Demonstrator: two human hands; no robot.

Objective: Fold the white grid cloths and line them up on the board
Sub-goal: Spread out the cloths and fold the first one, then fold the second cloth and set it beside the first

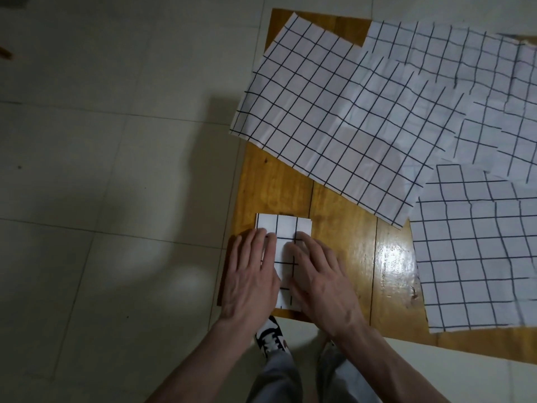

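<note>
A folded white grid cloth point(283, 228) lies at the near left corner of the wooden board point(343, 228). My left hand point(251, 274) presses flat on its left side and my right hand point(319, 274) presses flat on its right side, fingers spread, gripping nothing. Several unfolded white grid cloths lie overlapping on the board: a large one point(334, 112) across the middle, one point(465, 59) at the far right, and one point(476, 251) at the near right.
The board lies on a pale tiled floor point(116, 170). The unfolded cloths overhang its left edge and run past the right edge of the view. My shoe point(271, 335) and grey trouser legs are just below the board's near edge.
</note>
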